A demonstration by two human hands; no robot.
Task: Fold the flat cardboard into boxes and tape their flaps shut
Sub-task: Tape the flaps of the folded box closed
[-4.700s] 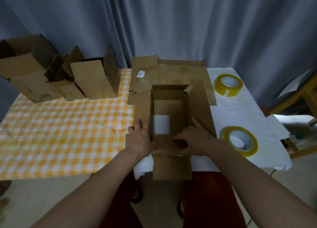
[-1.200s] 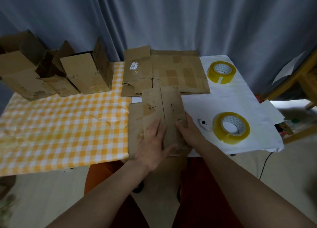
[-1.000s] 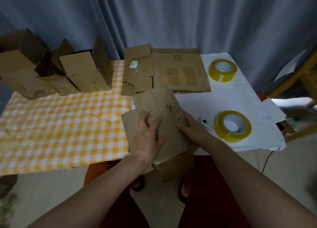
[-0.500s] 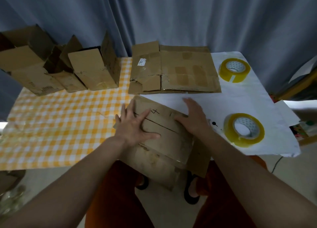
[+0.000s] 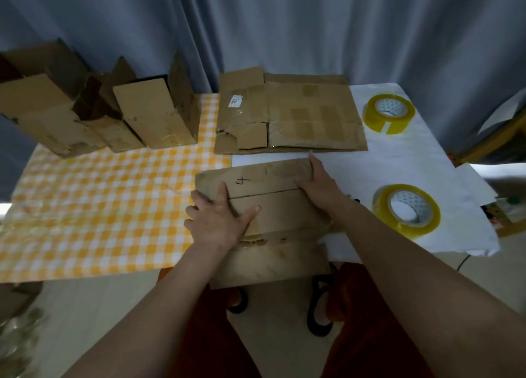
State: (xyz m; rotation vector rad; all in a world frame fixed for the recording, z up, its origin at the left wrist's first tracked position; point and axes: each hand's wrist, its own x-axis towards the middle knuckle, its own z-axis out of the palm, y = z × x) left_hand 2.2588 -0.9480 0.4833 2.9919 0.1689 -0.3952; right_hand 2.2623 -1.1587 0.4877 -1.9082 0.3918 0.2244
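A brown cardboard box [image 5: 273, 206] lies at the table's front edge, its two folded flaps meeting in a seam that runs left to right; one flap bears a handwritten 4. My left hand [image 5: 219, 221] presses flat on the flaps at the box's left end, fingers spread. My right hand [image 5: 317, 182] rests on the right end, fingers straight along the far right corner. A lower flap hangs over the table edge. Two rolls of yellowish tape lie to the right, one near [image 5: 407, 209] and one far [image 5: 388, 112].
Flat cardboard sheets [image 5: 290, 118] lie behind the box. Several upright open boxes [image 5: 153, 112] stand at the back left on the yellow checked cloth [image 5: 99, 201]. A white cloth [image 5: 412, 155] covers the right side. My knees and shoes show below the table edge.
The box's flaps were folded shut and the box was turned about a quarter turn, so its seam now runs left to right. Both hands moved with it and stay on top.
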